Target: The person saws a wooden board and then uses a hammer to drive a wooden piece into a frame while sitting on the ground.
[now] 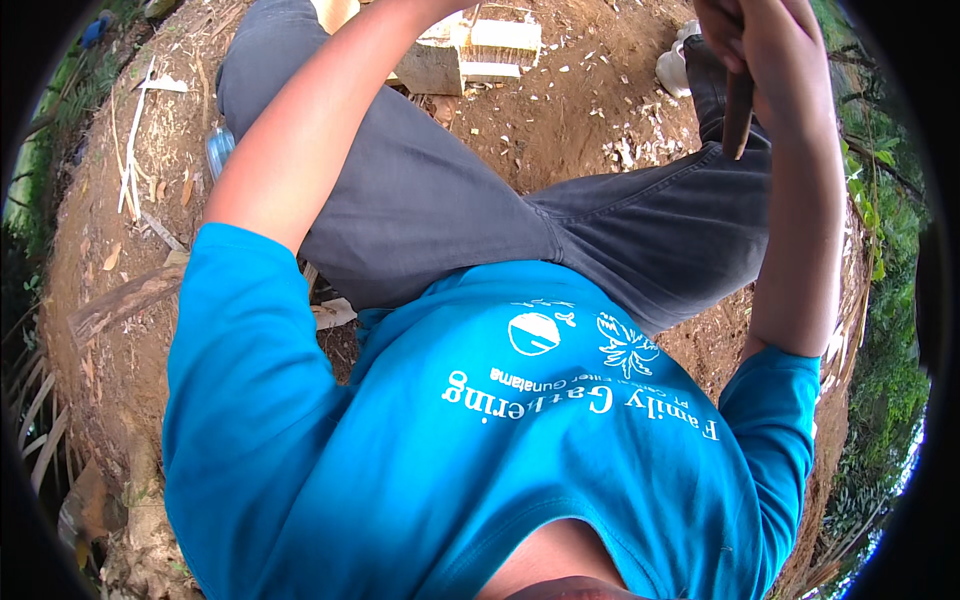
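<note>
Right hand (755, 35) up at the top edge, clamped round a dark wooden handle (738, 115) that pokes down over the grey trouser knee (700, 200). Left hand out of frame past the top, so can't tell its grip, just the forearm reaching toward a pale wood block (480, 55) on the dirt ground (560, 110), chips (630, 150) scattered nearby.

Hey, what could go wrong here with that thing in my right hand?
The right hand grips a dark handle just above the thigh; a slip could strike the leg. The left hand is out of frame near the wood block, so it could be in the tool's path. Loose chips could make footing shaky.
</note>
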A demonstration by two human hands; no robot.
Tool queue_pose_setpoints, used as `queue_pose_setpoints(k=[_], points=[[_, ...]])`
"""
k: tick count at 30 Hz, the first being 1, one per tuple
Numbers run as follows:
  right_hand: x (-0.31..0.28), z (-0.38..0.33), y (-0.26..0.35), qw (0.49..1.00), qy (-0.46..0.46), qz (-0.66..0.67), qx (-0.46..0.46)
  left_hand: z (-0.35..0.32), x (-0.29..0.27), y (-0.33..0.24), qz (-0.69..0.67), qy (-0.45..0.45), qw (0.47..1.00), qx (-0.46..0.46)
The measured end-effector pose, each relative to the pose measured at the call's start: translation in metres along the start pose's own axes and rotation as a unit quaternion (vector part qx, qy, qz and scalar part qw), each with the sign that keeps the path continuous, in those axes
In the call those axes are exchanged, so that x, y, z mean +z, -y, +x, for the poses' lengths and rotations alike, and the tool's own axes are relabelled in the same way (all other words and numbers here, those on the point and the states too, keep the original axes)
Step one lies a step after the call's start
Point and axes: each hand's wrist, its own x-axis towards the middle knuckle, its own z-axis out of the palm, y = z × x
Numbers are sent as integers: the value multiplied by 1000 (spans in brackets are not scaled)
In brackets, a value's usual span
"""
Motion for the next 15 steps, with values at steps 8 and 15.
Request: queue_pose_setpoints(k=[8, 15], points=[[-1, -5, 8, 1000, -28, -2, -5, 0, 8, 4, 35, -57, 997, 46], [1, -4, 8, 995, -94, -7, -33, 3, 11, 4, 34, -40, 997, 54]])
